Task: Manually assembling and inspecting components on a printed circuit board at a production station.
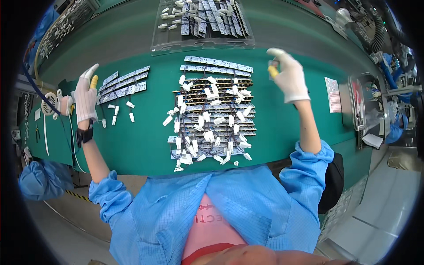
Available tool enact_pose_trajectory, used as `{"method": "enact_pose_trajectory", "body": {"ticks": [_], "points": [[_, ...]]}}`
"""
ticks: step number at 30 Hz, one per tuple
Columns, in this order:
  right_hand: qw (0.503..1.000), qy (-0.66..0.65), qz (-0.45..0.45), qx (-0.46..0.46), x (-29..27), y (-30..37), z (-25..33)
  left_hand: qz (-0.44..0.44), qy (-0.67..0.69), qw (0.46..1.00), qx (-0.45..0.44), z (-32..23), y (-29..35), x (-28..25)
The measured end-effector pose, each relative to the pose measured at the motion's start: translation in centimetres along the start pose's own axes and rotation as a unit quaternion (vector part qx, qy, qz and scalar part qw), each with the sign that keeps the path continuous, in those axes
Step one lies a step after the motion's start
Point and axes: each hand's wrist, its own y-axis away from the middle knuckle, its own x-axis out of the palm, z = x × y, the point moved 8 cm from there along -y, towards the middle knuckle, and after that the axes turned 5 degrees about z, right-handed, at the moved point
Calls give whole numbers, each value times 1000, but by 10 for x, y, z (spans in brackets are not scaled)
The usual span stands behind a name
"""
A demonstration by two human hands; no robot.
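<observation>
My left hand (87, 95), in a white glove with a yellow cover on one finger, is raised at the left with its fingers stretched out and nothing visible in it. Nearest to it are several narrow circuit board strips (125, 84) with wires and white connectors. My right hand (289, 79), gloved alike, is at the right with fingers curled toward the thumb. Between them is a small greyish thing, too blurred to name. A large stack of circuit board strips (216, 99) lies between my hands, with many white plugs (206, 117) on dark wires strewn over it.
A clear plastic tray (160, 42) with more board strips and plugs stands at the far side of the green mat (282, 128). A small white fan (49, 104) is at the left. At the right are a printed sheet (333, 95) and a clear box (357, 101).
</observation>
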Motion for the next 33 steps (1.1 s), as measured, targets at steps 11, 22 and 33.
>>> {"method": "enact_pose_trajectory", "body": {"ticks": [11, 22, 33], "points": [[724, -664, 173, 73, 13, 39, 153, -56, 275, 904, 324, -260, 106, 1], [936, -202, -88, -276, -41, 52, 161, 51, 417, 892, 168, -229, 110, 15], [952, -189, -146, -189, -33, 55, 169, -106, 184, 905, 369, -257, 121, -19]]}}
